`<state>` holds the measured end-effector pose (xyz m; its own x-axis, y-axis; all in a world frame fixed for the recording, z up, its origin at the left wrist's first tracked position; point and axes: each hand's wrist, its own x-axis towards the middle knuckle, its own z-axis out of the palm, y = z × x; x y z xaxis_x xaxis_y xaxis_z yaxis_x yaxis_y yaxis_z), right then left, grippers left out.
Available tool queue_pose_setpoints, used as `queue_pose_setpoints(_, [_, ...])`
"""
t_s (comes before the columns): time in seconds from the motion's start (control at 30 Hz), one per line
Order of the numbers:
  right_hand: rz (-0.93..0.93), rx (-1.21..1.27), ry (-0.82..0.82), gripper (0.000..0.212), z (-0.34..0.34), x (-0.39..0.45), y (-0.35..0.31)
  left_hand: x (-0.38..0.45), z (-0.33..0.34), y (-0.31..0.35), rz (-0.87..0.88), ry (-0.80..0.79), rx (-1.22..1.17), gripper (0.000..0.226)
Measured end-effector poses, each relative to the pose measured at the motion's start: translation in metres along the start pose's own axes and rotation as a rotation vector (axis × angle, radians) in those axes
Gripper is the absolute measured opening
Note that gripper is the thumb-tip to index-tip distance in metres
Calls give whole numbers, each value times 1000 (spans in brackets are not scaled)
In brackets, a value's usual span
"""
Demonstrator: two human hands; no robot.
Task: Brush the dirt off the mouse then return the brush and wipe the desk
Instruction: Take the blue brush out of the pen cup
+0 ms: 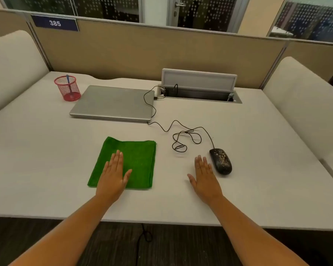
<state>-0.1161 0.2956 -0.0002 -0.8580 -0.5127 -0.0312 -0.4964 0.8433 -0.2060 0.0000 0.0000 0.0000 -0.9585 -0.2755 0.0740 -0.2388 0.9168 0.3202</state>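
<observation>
Near the desk's (46, 179) front edge, the left hand (112, 175) lies flat with straight fingers on one folded green woven cloth (136, 160), while the right hand (205, 178) rests flat, fingers straight, on the bare top just beside one oval black mouse (220, 161) speckled with pale dirt. Its thin black cable (183, 137) loops back to one closed grey laptop (113, 102). At the far left corner stands one red wire-mesh cup (67, 91) holding a blue-handled brush (68, 81).

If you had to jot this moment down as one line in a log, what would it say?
stage: not started | left hand: flat on green cloth | right hand: flat on desk, beside mouse | mouse: speckled with dirt | brush: in red cup
</observation>
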Motion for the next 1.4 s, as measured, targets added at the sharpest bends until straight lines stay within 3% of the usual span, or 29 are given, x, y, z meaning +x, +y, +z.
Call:
queue_pose_setpoints(0.27, [35, 0, -76, 107, 9, 1, 1, -3, 21, -5, -5, -1, 45, 88])
queue_pose_setpoints(0.5, [30, -23, -107, 106, 9, 1, 2, -4, 28, -6, -11, 10, 112, 80])
queue_pose_setpoints(1.1, [-8, -37, -110, 96, 9, 4, 4, -7, 25, -2, -5, 39, 114, 81])
queue_pose_setpoints(1.2, [-24, -21, -93, 83, 8, 5, 5, -6, 23, -1, -21, 41, 100, 79])
queue_pose_setpoints(1.4, [47, 42, -3, 75, 7, 25, -10, 4, 14, -12, 93, -15, 153, 73])
